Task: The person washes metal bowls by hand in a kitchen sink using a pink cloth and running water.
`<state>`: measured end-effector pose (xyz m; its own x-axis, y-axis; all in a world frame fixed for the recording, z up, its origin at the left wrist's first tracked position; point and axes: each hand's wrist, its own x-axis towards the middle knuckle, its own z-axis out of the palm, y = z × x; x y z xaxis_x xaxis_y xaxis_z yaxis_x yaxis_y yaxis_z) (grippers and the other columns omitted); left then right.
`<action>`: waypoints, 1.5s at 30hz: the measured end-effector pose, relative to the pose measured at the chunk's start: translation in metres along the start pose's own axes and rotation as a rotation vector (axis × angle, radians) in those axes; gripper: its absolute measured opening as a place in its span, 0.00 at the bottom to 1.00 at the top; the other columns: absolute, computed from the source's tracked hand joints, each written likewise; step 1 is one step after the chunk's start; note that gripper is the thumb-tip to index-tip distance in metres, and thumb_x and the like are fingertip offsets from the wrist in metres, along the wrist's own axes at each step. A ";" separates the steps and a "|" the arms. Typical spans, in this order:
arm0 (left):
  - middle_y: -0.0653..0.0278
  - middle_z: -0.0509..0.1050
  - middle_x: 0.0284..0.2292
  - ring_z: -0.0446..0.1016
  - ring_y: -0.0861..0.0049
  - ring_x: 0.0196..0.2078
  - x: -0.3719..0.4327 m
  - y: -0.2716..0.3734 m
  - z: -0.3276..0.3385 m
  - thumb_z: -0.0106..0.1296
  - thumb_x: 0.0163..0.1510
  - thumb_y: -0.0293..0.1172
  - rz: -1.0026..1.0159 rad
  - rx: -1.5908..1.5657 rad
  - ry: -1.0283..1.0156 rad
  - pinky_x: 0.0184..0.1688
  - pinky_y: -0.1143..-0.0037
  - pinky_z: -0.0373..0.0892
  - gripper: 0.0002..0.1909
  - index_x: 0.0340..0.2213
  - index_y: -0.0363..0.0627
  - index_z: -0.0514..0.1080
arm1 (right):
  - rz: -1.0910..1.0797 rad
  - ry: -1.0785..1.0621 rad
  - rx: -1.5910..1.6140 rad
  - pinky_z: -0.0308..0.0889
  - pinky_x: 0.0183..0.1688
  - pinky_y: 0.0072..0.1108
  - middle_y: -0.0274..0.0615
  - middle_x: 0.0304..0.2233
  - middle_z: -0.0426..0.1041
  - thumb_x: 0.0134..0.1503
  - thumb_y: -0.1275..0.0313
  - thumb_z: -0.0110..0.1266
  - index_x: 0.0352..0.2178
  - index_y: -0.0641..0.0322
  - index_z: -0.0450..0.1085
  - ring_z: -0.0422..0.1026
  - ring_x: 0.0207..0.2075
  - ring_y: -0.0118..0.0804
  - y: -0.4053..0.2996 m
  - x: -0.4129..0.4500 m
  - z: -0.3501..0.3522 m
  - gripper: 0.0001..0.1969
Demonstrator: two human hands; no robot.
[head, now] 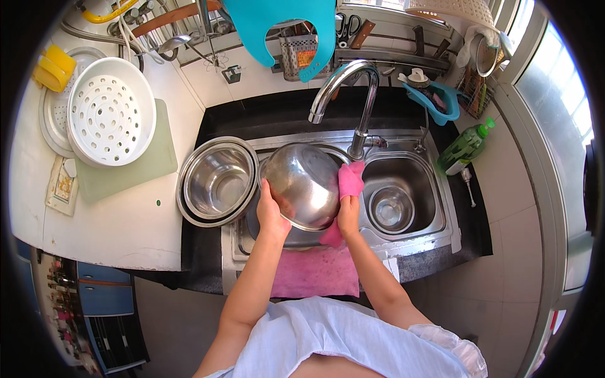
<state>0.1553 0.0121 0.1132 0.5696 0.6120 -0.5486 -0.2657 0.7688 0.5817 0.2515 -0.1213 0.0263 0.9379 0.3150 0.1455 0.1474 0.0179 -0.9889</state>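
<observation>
A stainless steel bowl (302, 184) is held tilted over the left sink basin, its outer bottom facing up towards me. My left hand (273, 211) grips its rim on the left. On the right side my right hand (349, 213) presses a pink cloth (351, 178) against the bowl's edge, and the cloth's lower end hangs below the rim. The bowl hides most of the left basin (248, 238). In the right basin (420, 189) sits a small metal bowl (391, 209). A chrome faucet (364, 108) arches just behind the held bowl.
Nested steel bowls (218, 182) stand left of the sink. Farther left, a white perforated basket (112, 112) rests on a pale green board (142, 165). A green bottle (463, 147) stands at right. Another pink cloth (314, 273) drapes over the front edge. A turquoise silicone bib (283, 12) hangs above.
</observation>
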 end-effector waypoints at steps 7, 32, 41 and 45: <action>0.67 0.69 0.34 0.67 0.81 0.34 0.009 -0.013 0.018 0.39 0.53 0.57 0.175 0.150 0.094 0.34 0.80 0.64 0.28 0.38 0.43 0.67 | -0.690 -0.104 -0.311 0.51 0.50 0.39 0.50 0.41 0.67 0.42 0.71 0.48 0.40 0.63 0.67 0.62 0.45 0.54 -0.071 -0.012 0.024 0.20; 0.62 0.69 0.40 0.68 0.77 0.41 -0.009 0.019 -0.003 0.38 0.49 0.64 0.127 0.140 0.017 0.41 0.79 0.64 0.39 0.44 0.36 0.63 | 0.122 -0.085 0.042 0.59 0.37 0.20 0.43 0.32 0.66 0.55 0.67 0.37 0.40 0.71 0.62 0.63 0.33 0.32 0.003 -0.015 0.007 0.17; 0.63 0.71 0.27 0.67 0.81 0.32 -0.006 0.000 0.022 0.23 0.55 0.62 0.568 0.583 -0.059 0.35 0.79 0.63 0.39 0.28 0.36 0.71 | -0.852 -0.224 -0.271 0.56 0.48 0.34 0.47 0.39 0.67 0.44 0.73 0.47 0.40 0.64 0.65 0.65 0.43 0.47 -0.078 -0.006 0.024 0.19; 0.65 0.57 0.11 0.55 0.80 0.18 -0.009 0.006 0.016 0.22 0.55 0.61 0.638 1.052 -0.165 0.22 0.71 0.53 0.38 0.13 0.36 0.57 | -0.898 -0.251 -0.355 0.49 0.52 0.44 0.43 0.38 0.69 0.36 0.69 0.50 0.31 0.57 0.70 0.61 0.47 0.50 -0.095 0.020 0.020 0.16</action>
<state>0.1612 0.0086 0.1316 0.6791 0.7325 0.0476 0.1775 -0.2268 0.9576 0.2501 -0.0978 0.1230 0.3452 0.5158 0.7841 0.8933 0.0755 -0.4430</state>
